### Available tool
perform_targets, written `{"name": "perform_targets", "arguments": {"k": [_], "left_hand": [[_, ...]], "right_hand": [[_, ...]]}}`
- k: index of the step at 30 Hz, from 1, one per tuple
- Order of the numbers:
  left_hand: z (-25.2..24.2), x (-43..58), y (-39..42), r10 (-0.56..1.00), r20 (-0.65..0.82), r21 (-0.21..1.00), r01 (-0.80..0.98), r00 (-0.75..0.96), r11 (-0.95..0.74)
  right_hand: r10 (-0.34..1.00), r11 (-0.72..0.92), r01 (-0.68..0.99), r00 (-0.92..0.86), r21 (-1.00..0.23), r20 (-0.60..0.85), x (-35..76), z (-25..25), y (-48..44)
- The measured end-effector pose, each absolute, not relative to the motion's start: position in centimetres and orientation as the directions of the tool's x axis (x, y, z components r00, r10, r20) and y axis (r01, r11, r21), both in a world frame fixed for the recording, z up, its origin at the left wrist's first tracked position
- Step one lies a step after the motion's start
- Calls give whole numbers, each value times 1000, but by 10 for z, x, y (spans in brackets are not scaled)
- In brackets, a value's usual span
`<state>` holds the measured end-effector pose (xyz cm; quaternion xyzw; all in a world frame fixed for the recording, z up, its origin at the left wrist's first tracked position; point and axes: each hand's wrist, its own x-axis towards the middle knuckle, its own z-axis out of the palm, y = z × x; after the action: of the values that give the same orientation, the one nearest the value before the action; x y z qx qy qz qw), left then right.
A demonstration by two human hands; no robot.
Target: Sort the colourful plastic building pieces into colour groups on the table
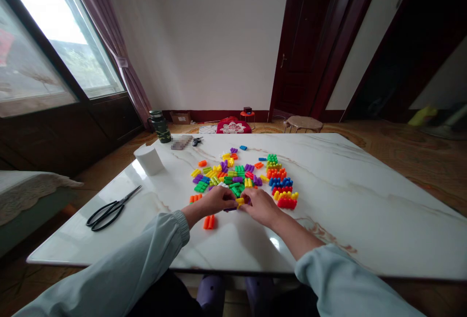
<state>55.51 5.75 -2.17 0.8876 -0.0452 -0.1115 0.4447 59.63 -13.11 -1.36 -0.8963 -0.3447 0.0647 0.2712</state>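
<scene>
My left hand [218,199] and my right hand [261,206] meet near the middle of the table, fingers pinched close together. Between the fingertips shows a yellow building block [240,201], which my right hand grips. A dark purple building block [229,209] sits under my left fingers; whether the two blocks are joined is hidden. Just beyond the hands spreads a loose pile of coloured plastic blocks [239,168]. An orange block [209,222] lies nearer to me, below my left wrist. Right of the pile runs a column of blocks grouped by colour, with red blocks [287,203] at its near end.
On the left of the white marble-patterned table [365,200] lie black-handled scissors [113,208]. A white paper roll [149,160], a camouflage flask [159,126] and small pliers [197,141] stand or lie farther back. Beyond the table is a round stool [303,122].
</scene>
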Motion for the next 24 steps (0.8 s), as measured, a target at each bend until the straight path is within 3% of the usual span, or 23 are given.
{"name": "perform_targets", "arguments": {"k": [6,10,13,16,21,24], "left_hand": [[-20,553,59,-198,-110,840,-15,974,-543],[-17,551,62,-249,-154,829,-13,956,-559],[-18,551,68,-211,-190,847,51,959,-529],[-20,551,74,-208,-230,816,72,951,-573],[-25,552,78,-232,-265,739,43,936,-672],[-26,557,80,-96,-96,735,5,991,-678]], "right_hand": [[723,-544,527,689,-653,-47,597,-19,-133],[750,-576,492,636,-653,-182,600,-21,-139],[711,-659,419,619,-625,-334,605,-26,-146],[692,-697,413,603,-586,-397,606,-26,-151],[657,-735,529,712,-424,-250,606,-17,-149],[580,-720,491,814,-491,-38,609,-16,-145]]}}
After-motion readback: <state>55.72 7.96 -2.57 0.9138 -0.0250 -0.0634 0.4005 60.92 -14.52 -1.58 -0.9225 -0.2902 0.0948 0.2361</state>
